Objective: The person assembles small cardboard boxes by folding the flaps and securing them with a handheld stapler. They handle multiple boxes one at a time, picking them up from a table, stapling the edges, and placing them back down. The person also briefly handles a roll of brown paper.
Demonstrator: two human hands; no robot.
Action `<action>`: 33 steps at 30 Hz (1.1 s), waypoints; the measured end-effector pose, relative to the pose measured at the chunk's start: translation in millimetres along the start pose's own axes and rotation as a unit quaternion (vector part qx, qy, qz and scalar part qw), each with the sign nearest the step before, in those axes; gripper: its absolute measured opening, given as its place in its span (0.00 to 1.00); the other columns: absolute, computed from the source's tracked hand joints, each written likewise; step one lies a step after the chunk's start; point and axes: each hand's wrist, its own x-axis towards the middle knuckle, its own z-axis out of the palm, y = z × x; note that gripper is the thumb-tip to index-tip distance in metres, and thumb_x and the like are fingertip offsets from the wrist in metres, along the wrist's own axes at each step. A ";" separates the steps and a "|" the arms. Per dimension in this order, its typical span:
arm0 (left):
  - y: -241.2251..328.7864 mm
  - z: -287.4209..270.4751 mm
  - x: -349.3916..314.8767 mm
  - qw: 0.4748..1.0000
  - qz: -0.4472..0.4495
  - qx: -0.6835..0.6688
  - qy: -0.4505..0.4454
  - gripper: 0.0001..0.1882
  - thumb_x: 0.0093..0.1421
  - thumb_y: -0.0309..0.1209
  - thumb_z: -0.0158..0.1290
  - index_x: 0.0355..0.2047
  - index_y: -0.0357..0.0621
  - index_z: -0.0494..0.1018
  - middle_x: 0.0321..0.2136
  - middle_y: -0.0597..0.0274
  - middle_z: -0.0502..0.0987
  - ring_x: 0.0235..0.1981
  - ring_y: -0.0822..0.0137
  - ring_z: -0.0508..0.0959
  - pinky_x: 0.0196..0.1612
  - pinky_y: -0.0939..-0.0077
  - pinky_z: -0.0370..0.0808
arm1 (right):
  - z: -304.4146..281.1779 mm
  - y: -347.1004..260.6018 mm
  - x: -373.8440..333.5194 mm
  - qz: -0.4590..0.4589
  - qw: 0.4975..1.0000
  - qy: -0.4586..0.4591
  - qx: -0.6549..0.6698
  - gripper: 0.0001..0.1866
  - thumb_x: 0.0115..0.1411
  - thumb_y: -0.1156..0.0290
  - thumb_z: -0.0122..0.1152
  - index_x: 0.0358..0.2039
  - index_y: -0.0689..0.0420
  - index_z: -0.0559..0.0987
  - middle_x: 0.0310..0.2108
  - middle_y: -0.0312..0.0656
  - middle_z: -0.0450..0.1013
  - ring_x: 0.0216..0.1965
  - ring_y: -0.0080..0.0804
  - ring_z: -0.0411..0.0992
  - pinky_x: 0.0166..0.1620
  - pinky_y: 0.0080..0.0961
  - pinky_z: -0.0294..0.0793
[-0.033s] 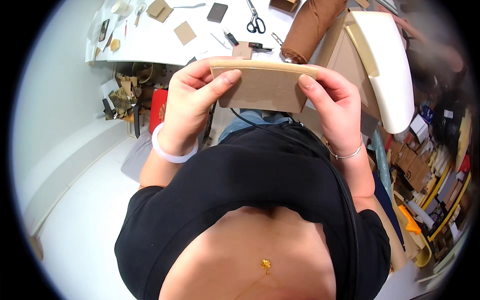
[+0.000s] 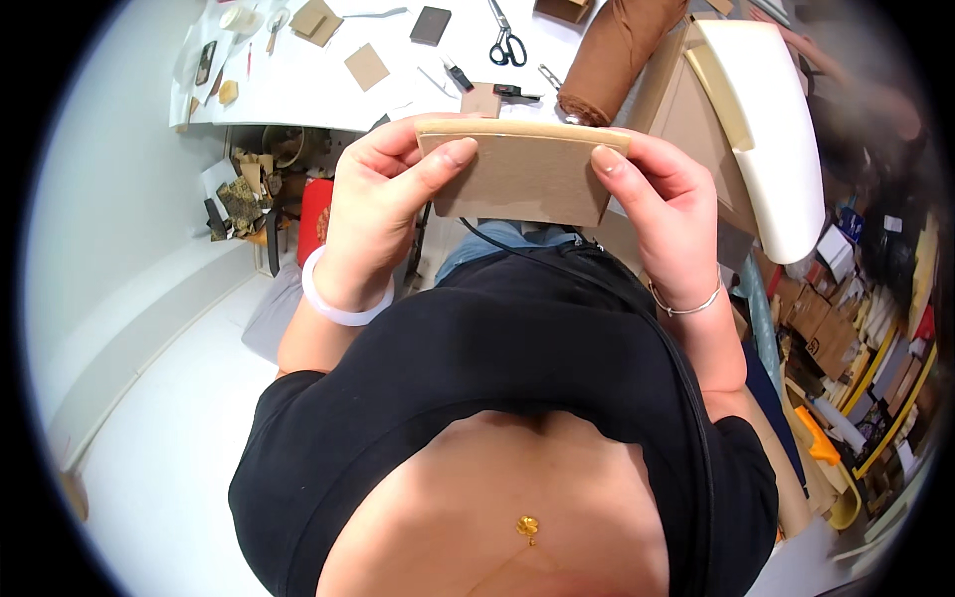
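A grey-brown cardboard panel (image 2: 532,184) is held up in front of my waist, near the table's front edge. Along its upper edge runs a pale tan strip (image 2: 527,129) that looks slightly rounded. My left hand (image 2: 373,209) pinches the panel's left end, thumb on the near face and fingers behind. At the right end, my right hand (image 2: 662,204) grips it the same way. Both sets of fingers are partly hidden behind the panel.
On the white table (image 2: 298,95) lie black-handled scissors (image 2: 507,48), a utility knife (image 2: 458,75), small board pieces (image 2: 367,67) and a brown fabric roll (image 2: 617,60). A large white curved sheet (image 2: 771,139) stands at right. Piled materials (image 2: 826,328) fill the far right; a red seat (image 2: 314,214) is left.
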 end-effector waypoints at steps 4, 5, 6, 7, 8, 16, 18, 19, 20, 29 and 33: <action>-1.1 2.6 2.0 1.000 -0.023 -0.013 0.014 0.16 0.62 0.27 0.61 0.49 0.33 0.78 0.39 0.59 0.83 0.40 0.74 0.80 0.46 0.81 0.74 | 1.9 -3.1 0.2 0.016 1.000 0.020 0.000 0.10 0.62 0.72 0.67 0.41 0.66 0.83 0.33 0.32 0.78 0.34 0.14 0.72 0.39 0.13 0.72; -1.1 2.9 2.6 0.999 -0.022 -0.020 0.012 0.16 0.62 0.28 0.61 0.49 0.33 0.77 0.39 0.59 0.83 0.40 0.74 0.80 0.46 0.81 0.74 | 1.9 -3.0 0.3 0.015 1.000 0.021 0.002 0.10 0.62 0.72 0.67 0.41 0.66 0.83 0.32 0.32 0.78 0.34 0.14 0.72 0.39 0.13 0.72; -0.6 3.2 2.9 0.999 -0.029 -0.013 0.016 0.16 0.62 0.28 0.61 0.49 0.33 0.77 0.39 0.59 0.83 0.40 0.74 0.80 0.46 0.81 0.74 | 2.0 -2.5 0.0 0.013 1.000 0.022 0.003 0.11 0.62 0.72 0.67 0.41 0.66 0.83 0.32 0.32 0.78 0.34 0.14 0.72 0.38 0.13 0.72; -0.2 3.3 3.3 0.999 -0.032 -0.010 0.018 0.16 0.62 0.28 0.61 0.49 0.33 0.77 0.39 0.58 0.83 0.40 0.74 0.80 0.46 0.81 0.74 | 2.2 -1.3 0.3 0.003 1.000 0.018 0.017 0.11 0.62 0.72 0.67 0.41 0.66 0.84 0.32 0.32 0.78 0.34 0.13 0.72 0.38 0.13 0.72; 0.4 3.6 3.6 0.999 -0.034 -0.008 0.020 0.16 0.62 0.29 0.60 0.48 0.33 0.77 0.39 0.58 0.83 0.39 0.75 0.80 0.46 0.81 0.74 | 2.0 0.4 0.5 0.020 0.999 0.026 0.005 0.11 0.63 0.71 0.67 0.41 0.66 0.84 0.32 0.32 0.78 0.33 0.13 0.72 0.38 0.13 0.72; -14.5 4.9 8.4 0.991 -0.111 -0.008 0.075 0.18 0.64 0.40 0.59 0.44 0.37 0.79 0.30 0.68 0.80 0.27 0.81 0.75 0.29 0.87 0.68 | -4.3 27.9 18.9 0.192 0.978 0.036 0.073 0.16 0.63 0.59 0.65 0.38 0.60 0.84 0.28 0.31 0.77 0.29 0.14 0.71 0.35 0.15 0.70; -20.6 0.6 10.3 0.991 -0.108 -0.016 0.071 0.18 0.64 0.41 0.59 0.44 0.37 0.79 0.28 0.70 0.79 0.24 0.84 0.72 0.26 0.88 0.65 | -4.1 35.4 17.5 0.177 0.981 0.026 0.081 0.16 0.63 0.58 0.65 0.38 0.59 0.84 0.27 0.30 0.76 0.28 0.13 0.69 0.34 0.15 0.68; -22.5 -3.0 10.6 0.989 -0.121 0.011 0.080 0.17 0.64 0.41 0.58 0.42 0.38 0.80 0.25 0.72 0.77 0.21 0.84 0.68 0.23 0.88 0.61 | -3.9 38.5 15.9 0.178 0.980 0.035 0.077 0.15 0.62 0.58 0.65 0.37 0.59 0.84 0.27 0.29 0.76 0.27 0.13 0.69 0.34 0.15 0.67; -25.0 -5.9 10.1 0.990 -0.121 0.003 0.070 0.17 0.65 0.41 0.58 0.42 0.38 0.80 0.25 0.73 0.77 0.20 0.84 0.67 0.23 0.88 0.60 | -3.4 41.5 14.6 0.184 0.979 0.040 0.074 0.16 0.62 0.57 0.65 0.37 0.58 0.84 0.26 0.29 0.76 0.27 0.13 0.68 0.34 0.15 0.67; -33.5 -26.9 3.6 0.987 -0.146 -0.007 0.061 0.17 0.68 0.39 0.53 0.48 0.40 0.81 0.23 0.75 0.75 0.18 0.84 0.64 0.21 0.90 0.58 | 4.9 65.7 20.7 0.220 0.973 0.035 0.069 0.17 0.62 0.55 0.65 0.39 0.57 0.84 0.25 0.26 0.73 0.26 0.12 0.66 0.33 0.13 0.66; -36.8 -32.7 3.2 0.984 -0.165 0.003 0.073 0.18 0.68 0.41 0.54 0.47 0.38 0.80 0.28 0.71 0.79 0.22 0.83 0.70 0.24 0.90 0.65 | 7.6 71.4 21.9 0.222 0.972 0.020 0.068 0.16 0.62 0.56 0.65 0.39 0.57 0.84 0.26 0.25 0.73 0.26 0.11 0.65 0.32 0.13 0.65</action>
